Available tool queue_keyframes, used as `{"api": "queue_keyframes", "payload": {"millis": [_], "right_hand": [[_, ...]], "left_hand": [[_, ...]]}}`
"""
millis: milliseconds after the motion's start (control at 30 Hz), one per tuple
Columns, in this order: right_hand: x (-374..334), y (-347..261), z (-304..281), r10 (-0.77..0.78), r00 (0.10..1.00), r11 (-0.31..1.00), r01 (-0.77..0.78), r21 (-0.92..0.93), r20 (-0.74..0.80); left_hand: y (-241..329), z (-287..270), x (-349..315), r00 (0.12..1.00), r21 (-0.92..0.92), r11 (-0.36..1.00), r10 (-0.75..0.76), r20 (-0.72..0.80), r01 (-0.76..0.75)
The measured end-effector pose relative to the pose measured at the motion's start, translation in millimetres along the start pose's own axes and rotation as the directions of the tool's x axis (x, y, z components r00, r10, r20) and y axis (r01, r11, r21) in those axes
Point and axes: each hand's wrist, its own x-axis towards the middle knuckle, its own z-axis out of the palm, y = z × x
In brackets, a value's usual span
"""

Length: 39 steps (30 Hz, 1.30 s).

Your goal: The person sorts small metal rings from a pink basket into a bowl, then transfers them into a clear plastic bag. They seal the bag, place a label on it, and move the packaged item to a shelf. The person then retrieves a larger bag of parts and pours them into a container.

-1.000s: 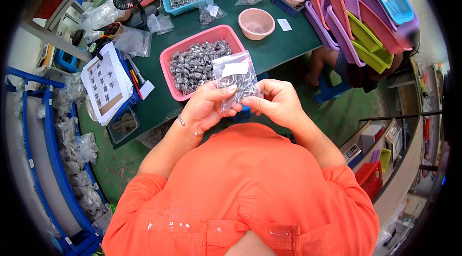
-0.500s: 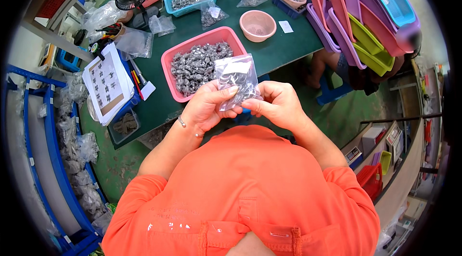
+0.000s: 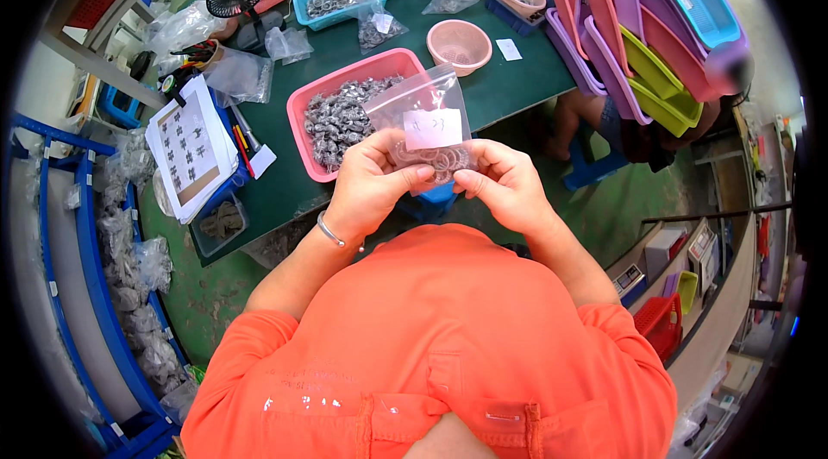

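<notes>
The green table (image 3: 509, 84) extends on all sides of the pink tray (image 3: 298, 122). Both forearms (image 3: 569, 256) angle inward toward the tray's near right corner, elbows out wide. The left hand (image 3: 369, 181) is just off that corner, the right hand (image 3: 511, 185) farther right of it; close together, both are clamped on a clear bag (image 3: 437, 95), thumbs on its near face, fingers curled behind. The bag, right of the tray's near corner, carries a white label (image 3: 433, 128) above small rings (image 3: 442, 162).

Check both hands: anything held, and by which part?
Clear plastic bag of ring-shaped pieces: left hand pinches its lower left side, right hand its lower right.
</notes>
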Motion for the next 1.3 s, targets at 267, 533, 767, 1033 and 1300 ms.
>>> {"api": "queue_keyframes", "payload": {"millis": [267, 533, 767, 1033, 1300], "right_hand": [[-7.6, 8.2, -5.9, -0.072, 0.997, 0.990, 0.067, -0.127, -0.035], [0.1, 3.2, -7.8, -0.197, 0.956, 0.980, 0.184, -0.080, -0.218], [-5.4, 11.4, -6.9, -0.076, 0.974, 0.991, 0.097, 0.088, -0.212], [-20.6, 9.2, -42.0, 0.002, 0.992, 0.995, 0.010, 0.096, -0.127], [-69.5, 1.5, -118.6, 0.111, 0.992, 0.988, -0.104, 0.116, -0.061]], "left_hand": [[2.0, 12.6, -3.1, 0.996, -0.032, 0.997, 0.063, -0.057, -0.065], [-0.6, 20.6, -3.8, 0.999, 0.058, 0.998, 0.027, 0.041, -0.029], [-15.4, 16.9, 5.1, 0.998, 0.189, 0.980, 0.065, -0.014, -0.061], [-22.9, 52.9, 13.3, 0.998, 0.143, 0.988, 0.054, -0.013, -0.051], [-58.9, 130.3, 48.9, 0.997, 0.115, 0.991, 0.067, -0.042, -0.061]]}}
